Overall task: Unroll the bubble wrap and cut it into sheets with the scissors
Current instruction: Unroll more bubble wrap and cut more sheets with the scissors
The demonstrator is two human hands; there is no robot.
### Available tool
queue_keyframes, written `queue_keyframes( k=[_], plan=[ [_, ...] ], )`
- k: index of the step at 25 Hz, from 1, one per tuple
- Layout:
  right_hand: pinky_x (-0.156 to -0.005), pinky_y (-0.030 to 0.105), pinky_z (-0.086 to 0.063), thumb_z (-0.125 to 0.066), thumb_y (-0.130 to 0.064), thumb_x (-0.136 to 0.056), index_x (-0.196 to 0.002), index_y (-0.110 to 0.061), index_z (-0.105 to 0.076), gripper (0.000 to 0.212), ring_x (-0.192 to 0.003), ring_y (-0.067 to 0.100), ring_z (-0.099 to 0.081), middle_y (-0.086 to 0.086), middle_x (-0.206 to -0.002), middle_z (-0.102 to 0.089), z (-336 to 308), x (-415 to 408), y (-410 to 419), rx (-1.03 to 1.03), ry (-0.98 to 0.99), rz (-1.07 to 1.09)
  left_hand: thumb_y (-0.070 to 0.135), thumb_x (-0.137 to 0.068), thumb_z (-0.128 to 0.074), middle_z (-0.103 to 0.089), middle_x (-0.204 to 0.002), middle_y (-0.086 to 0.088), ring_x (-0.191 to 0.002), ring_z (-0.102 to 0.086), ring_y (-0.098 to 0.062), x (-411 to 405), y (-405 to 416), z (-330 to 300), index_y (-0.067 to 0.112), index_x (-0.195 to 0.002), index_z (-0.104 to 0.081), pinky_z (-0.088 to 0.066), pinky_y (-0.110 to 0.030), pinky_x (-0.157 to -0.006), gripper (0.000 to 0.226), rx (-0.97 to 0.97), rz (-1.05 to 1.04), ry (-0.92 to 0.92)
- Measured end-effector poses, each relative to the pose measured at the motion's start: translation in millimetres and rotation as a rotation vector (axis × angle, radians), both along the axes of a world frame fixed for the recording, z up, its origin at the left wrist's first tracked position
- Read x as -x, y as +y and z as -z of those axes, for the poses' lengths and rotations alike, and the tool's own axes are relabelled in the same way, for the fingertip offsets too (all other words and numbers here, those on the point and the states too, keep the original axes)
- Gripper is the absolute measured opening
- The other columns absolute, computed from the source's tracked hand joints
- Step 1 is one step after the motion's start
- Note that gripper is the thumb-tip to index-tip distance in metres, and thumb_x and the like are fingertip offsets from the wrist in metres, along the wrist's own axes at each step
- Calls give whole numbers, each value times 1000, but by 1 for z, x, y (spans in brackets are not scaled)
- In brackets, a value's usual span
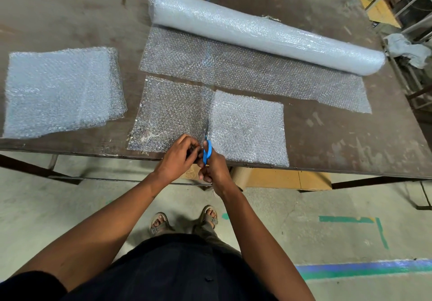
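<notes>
At the near edge of the dark worn wooden table [327,137], the right hand [214,168] grips the blue-handled scissors [207,147], its fingers curled through and around the loops. The thin blades point straight away from the person, lying along the line where the strip of clear bubble wrap [170,116] meets a whiter, doubled-looking part [247,128]. Just left of the handles, touching that strip at the table's edge, the left hand [180,154] has its fingers bent inward, pinching the wrap beside the cut line; the fingertips are partly hidden behind each other.

Beyond the blade tips, a second unrolled clear bubble wrap sheet [233,67] lies flat, separated from the near strip by a narrow band of bare table. It runs out from under the large white roll of bubble wrap [257,29], which lies slanted across the far side of the table, well beyond both hands.

Far left of the left hand's fingers sits a thick stack of cut bubble wrap sheets [60,90], apart from the strip being cut.
</notes>
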State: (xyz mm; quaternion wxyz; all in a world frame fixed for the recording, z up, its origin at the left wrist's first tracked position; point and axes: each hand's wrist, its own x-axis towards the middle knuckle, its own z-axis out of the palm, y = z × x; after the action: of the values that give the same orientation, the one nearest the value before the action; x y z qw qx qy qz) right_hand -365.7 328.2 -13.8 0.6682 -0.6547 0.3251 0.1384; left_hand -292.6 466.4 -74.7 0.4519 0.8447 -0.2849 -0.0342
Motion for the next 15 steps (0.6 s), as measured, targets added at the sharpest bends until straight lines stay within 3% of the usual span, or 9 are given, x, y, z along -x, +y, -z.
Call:
queue_keyframes(
  k=[10, 15],
  plan=[
    [-40, 24, -23, -52, -68, -102, -92, -11, -65, 59, -45, 21, -54, 10, -71, -58, -3, -19, -5, 33, 71, 6, 9, -101, -67, -56, -102, -3, -85, -54, -14, -2, 2, -3, 7, -104, -62, -44, -29, -76, 6, -14, 20, -24],
    [-42, 26, -22, -56, -65, -102, -84, -13, -63, 55, -44, 17, -47, 4, -65, -56, -7, -33, -8, 32, 49, 22, 12, -102, -65, -54, -101, -2, -85, -53, -15, -4, 2, -5, 9, -103, -60, -43, -30, -74, 6, -18, 3, 14]
  ],
)
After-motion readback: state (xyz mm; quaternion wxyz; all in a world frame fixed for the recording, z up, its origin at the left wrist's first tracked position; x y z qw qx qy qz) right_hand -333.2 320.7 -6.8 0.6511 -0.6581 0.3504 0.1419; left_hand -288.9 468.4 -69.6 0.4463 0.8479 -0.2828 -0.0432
